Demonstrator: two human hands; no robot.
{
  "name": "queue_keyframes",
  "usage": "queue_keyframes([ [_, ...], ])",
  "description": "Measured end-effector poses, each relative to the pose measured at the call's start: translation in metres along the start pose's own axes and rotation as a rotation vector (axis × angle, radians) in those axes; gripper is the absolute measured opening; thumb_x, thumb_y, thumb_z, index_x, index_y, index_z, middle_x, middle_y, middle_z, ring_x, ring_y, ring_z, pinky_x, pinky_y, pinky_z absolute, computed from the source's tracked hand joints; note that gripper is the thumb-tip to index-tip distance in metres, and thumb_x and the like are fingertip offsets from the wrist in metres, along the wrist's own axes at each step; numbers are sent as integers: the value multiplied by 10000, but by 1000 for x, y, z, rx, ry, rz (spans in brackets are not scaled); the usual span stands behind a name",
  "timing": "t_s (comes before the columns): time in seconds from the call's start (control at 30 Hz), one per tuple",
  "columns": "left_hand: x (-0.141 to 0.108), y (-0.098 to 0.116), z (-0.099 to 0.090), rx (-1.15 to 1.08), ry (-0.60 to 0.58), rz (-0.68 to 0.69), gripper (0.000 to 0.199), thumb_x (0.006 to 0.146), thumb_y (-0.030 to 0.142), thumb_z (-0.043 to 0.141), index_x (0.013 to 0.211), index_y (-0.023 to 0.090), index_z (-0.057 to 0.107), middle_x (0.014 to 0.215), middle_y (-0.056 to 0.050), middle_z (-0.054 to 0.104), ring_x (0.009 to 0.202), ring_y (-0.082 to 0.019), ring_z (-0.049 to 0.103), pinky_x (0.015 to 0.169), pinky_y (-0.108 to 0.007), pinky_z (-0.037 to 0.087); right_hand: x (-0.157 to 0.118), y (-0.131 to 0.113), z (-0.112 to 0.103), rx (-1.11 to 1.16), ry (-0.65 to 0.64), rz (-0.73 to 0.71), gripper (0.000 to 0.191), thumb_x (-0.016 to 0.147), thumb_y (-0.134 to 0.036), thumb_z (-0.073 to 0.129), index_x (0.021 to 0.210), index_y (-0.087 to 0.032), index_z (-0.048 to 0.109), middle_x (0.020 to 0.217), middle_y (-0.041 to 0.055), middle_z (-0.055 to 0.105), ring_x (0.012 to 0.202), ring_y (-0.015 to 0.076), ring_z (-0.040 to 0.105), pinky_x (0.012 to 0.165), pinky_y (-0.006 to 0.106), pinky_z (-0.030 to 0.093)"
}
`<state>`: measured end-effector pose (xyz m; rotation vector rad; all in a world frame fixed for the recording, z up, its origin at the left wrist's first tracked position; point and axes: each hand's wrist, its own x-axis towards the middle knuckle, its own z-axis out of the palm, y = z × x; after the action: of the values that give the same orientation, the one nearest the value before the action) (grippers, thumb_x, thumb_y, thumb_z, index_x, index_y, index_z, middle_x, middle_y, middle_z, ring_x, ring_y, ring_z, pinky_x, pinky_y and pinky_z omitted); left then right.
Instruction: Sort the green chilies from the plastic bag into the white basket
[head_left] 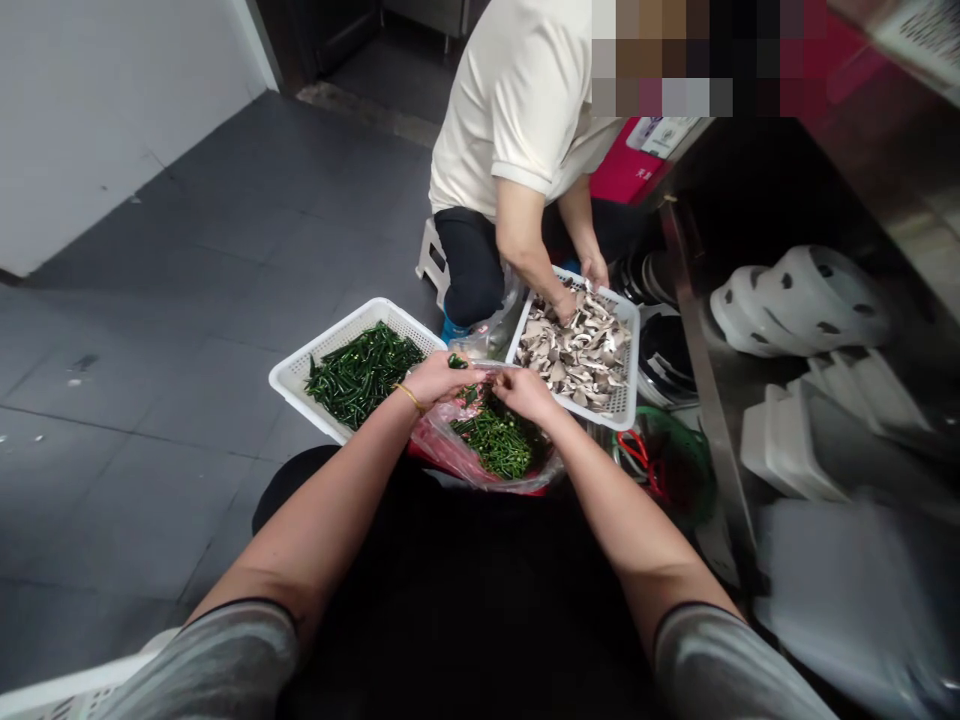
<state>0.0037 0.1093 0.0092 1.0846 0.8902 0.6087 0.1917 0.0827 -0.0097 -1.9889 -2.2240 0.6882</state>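
Over a clear and pink plastic bag point(442, 440), my two hands are close together. My left hand point(441, 378), with a yellow band at its wrist, is closed round green chili peppers point(457, 361). My right hand point(527, 394) is in a pinch beside the left fingertips; what it grips is too small to make out. Inside the bag lies a heap of thin green chili peppers or stems point(499, 442). Just left of my hands, a white perforated basket point(294, 378) holds a pile of dark green chili peppers point(360, 375).
Opposite me a person point(517, 110) sits on a low stool point(431, 258), both hands in a white basket point(634, 350) of torn mushrooms point(574, 350). At right are a green basket point(686, 460), a metal shelf point(720, 440) and stacked pale containers point(787, 440). Grey tiled floor point(150, 400) lies left.
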Motion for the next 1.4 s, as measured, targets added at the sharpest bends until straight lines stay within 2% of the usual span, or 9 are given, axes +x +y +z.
queue_keyframes([
  [0.17, 8, -10, 14, 430, 6, 236, 141, 645, 251, 709, 680, 128, 651, 635, 4, 626, 597, -104, 519, 598, -224, 401, -18, -6, -20, 741, 65, 19, 248, 756, -410, 628, 695, -180, 561, 541, -18, 590, 485, 114, 537, 472, 214, 401],
  [0.33, -3, -3, 16, 485, -110, 352, 135, 677, 271, 687, 701, 140, 671, 687, -16, 658, 671, -130, 553, 682, -243, 414, -26, -6, -19, 1147, -19, 21, 346, 683, -490, 686, 662, -179, 535, 521, -31, 562, 424, 82, 482, 424, 198, 391],
  [0.43, -8, 3, 9, 278, -123, 232, 189, 643, 312, 714, 706, 146, 646, 622, -1, 613, 591, -114, 523, 588, -229, 400, -20, 11, -10, 1019, -144, 23, 315, 726, -472, 650, 725, -166, 578, 606, -3, 609, 482, 102, 549, 460, 212, 435],
  [0.6, -8, 9, -5, -417, -72, 129, 308, 635, 436, 635, 662, 154, 514, 484, 31, 464, 390, -74, 380, 382, -207, 243, 4, 16, 19, 51, -138, -101, 255, 844, -211, 523, 1047, -200, 676, 942, 81, 687, 795, 172, 639, 725, 291, 491],
  [0.77, -7, 10, -4, -448, -94, 18, 341, 602, 397, 710, 746, 143, 534, 545, 14, 535, 418, -61, 414, 399, -185, 260, 23, 4, 34, -413, -125, -75, 350, 929, -254, 388, 1167, -206, 639, 1129, 133, 617, 832, 198, 632, 714, 303, 471],
  [0.9, -1, 0, 2, -150, 33, 5, 305, 579, 324, 755, 629, 147, 512, 500, 44, 484, 439, -60, 394, 452, -203, 316, 13, 8, 11, -348, -111, -162, 267, 905, -278, 448, 1001, -198, 684, 1054, 100, 631, 869, 185, 604, 733, 269, 444],
  [1.03, 7, -12, 14, 344, 144, 200, 141, 588, 216, 722, 651, 156, 611, 673, 4, 632, 673, -130, 554, 678, -243, 436, -11, 2, -21, -186, -61, -192, 161, 827, -215, 515, 873, -186, 666, 870, 63, 650, 772, 180, 583, 708, 273, 426],
  [1.23, 2, -12, 22, 508, -40, 314, 92, 672, 236, 669, 716, 155, 662, 758, -25, 673, 756, -162, 586, 773, -274, 438, -37, -6, -37, 265, 22, -234, 126, 787, -217, 533, 701, -176, 616, 670, 10, 592, 625, 137, 512, 629, 257, 407],
  [1.4, -9, -2, 14, 282, -358, 181, 239, 687, 358, 703, 801, 149, 677, 620, -17, 601, 538, -121, 508, 534, -240, 390, -51, 4, -42, 830, -249, -185, 240, 747, -405, 648, 785, -167, 642, 544, -45, 521, 464, 92, 444, 480, 227, 376],
])
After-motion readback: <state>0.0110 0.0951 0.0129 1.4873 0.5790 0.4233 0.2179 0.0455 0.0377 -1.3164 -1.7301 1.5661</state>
